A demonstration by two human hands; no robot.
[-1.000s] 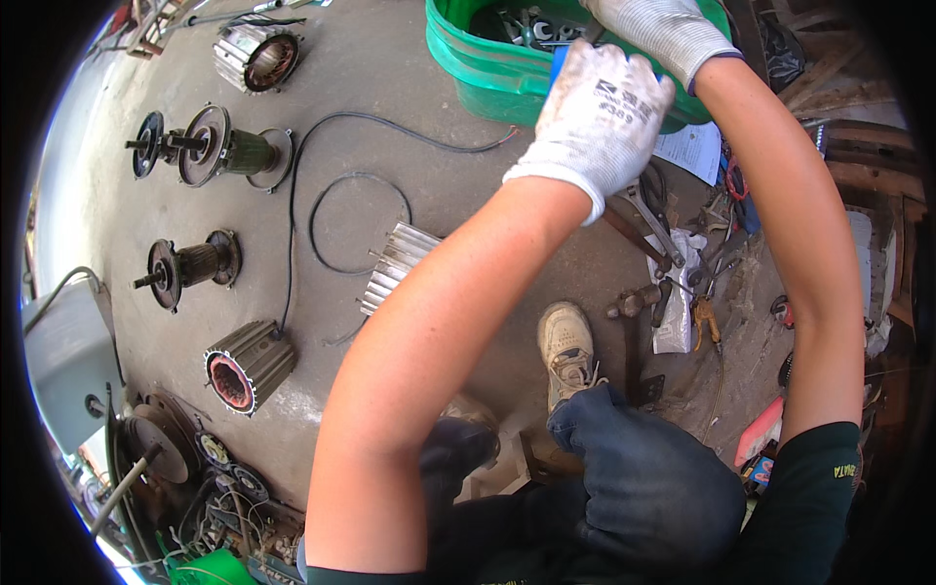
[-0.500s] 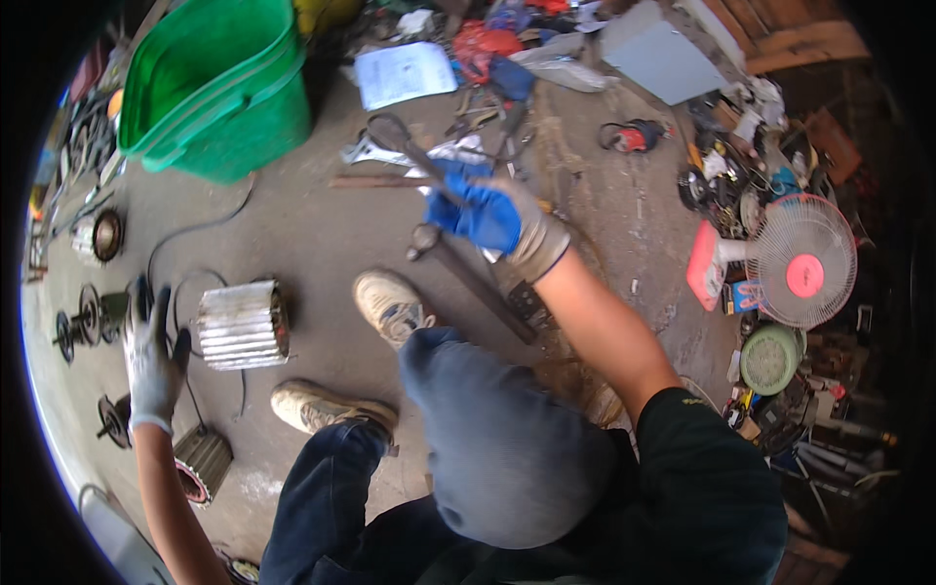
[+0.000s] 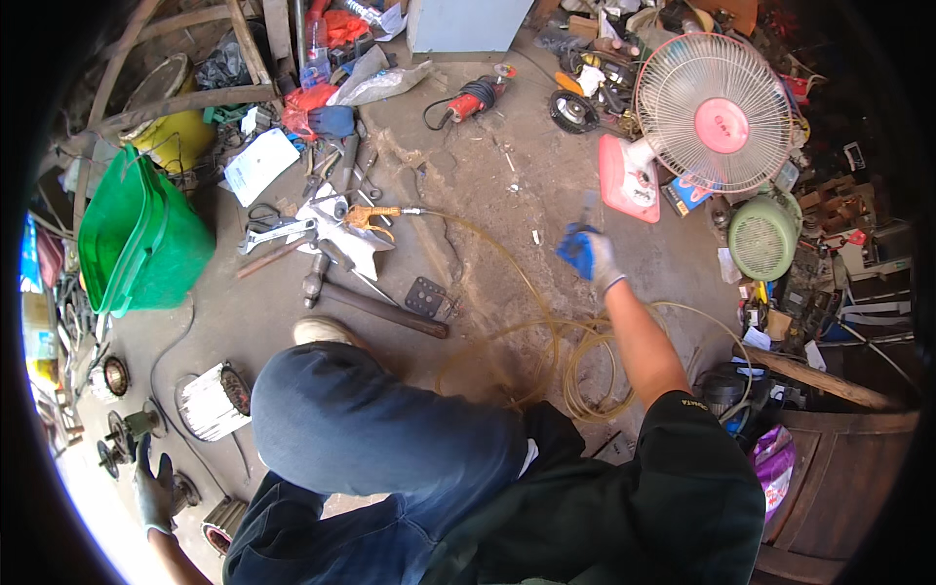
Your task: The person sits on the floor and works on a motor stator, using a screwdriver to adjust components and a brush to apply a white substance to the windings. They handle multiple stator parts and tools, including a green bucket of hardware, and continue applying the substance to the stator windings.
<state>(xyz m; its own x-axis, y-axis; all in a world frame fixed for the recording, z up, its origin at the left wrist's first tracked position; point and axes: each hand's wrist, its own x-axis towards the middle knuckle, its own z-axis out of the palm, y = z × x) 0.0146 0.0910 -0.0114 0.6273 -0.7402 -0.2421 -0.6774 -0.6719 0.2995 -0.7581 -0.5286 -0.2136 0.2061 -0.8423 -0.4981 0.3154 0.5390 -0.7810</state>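
My right hand (image 3: pixel 588 255), in a blue and grey glove, is closed over the bare floor, right of the tools. A blurred flat greyish blade-like piece (image 3: pixel 590 207) sticks up from its fingers; its kind is unclear. At the lower left my left hand (image 3: pixel 154 494), in a grey glove with dark fingertips, has its fingers stretched out and apart. It is beside a motor rotor (image 3: pixel 183 492) and just below another rotor with a green middle (image 3: pixel 141 422); whether it touches either I cannot tell. A silvery finned motor housing (image 3: pixel 214 402) lies to its right.
A hammer (image 3: pixel 380 310), an adjustable wrench (image 3: pixel 278 236) and an orange air blow gun (image 3: pixel 370 216) with a coiled yellow hose (image 3: pixel 595 375) lie ahead. Further off are a green bin (image 3: pixel 161 244), a red angle grinder (image 3: pixel 468 102) and a pink fan (image 3: pixel 720 125).
The view has swung to the right. My right hand has moved right, away from the hammer and other tools. My left hand stays outstretched by the rotors.
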